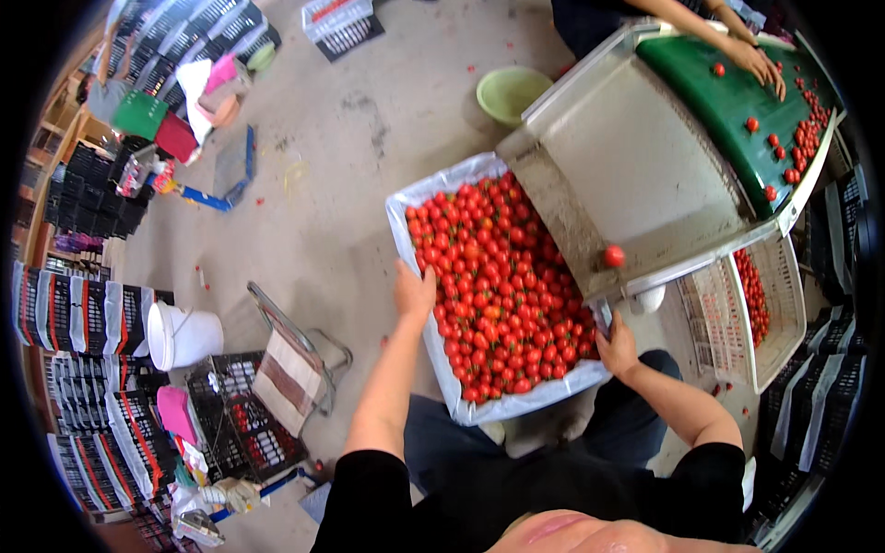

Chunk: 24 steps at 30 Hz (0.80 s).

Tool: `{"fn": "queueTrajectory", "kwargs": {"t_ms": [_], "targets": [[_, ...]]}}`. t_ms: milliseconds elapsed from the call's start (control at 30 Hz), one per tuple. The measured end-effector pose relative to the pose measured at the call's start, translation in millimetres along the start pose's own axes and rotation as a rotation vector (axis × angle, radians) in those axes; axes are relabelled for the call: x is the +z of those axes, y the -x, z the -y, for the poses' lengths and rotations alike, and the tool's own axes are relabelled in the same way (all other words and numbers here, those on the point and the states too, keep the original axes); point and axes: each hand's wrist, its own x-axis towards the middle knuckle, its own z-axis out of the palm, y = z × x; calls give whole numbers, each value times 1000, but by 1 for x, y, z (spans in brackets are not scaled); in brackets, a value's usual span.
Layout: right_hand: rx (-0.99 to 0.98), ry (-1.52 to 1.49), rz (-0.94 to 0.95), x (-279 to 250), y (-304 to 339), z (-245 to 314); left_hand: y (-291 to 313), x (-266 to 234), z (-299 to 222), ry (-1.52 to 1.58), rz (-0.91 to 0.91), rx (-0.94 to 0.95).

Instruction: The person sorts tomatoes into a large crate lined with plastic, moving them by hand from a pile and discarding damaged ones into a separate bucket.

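Note:
A crate (433, 364) with a pale plastic liner is filled with small red tomatoes (502, 286). It is in front of my body, at the lower end of a metal chute (654, 138). My left hand (415, 290) grips the crate's left side, its fingers over the rim. On the right side, near the chute's corner, my right hand (619, 346) is closed on the lined rim. A single tomato (614, 255) lies on the chute's near edge. The crate's underside and what bears it are hidden.
A green sorting belt (691, 101) carries tomatoes, with another person's hand (761, 69) over it. A white crate (774, 350) of tomatoes stands at right. A green basin (512, 95) is beyond the chute. At left are a folding chair (293, 373), a white bucket (184, 336) and stacked black crates (78, 313).

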Motion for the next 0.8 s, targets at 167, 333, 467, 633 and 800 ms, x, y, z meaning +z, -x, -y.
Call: {"fn": "queueTrajectory", "kwargs": {"t_ms": [167,333,467,633,800], "targets": [[-40,-33,-20,-1,2,14,4,-13,-2,-34,14,-26],[-90,-14,-88,-2,4,11,4,-16,-13,-53,25,-23],[-59,-52,-111,-2,3,13,1,-14,-12,-42,13,-7],[-205,-74,-339,-3,20,27,3,-21,-12,-44,15,-27],[-501,-113,-143,-10,56,62,5,-16,-19,-55,38,-40]]}}
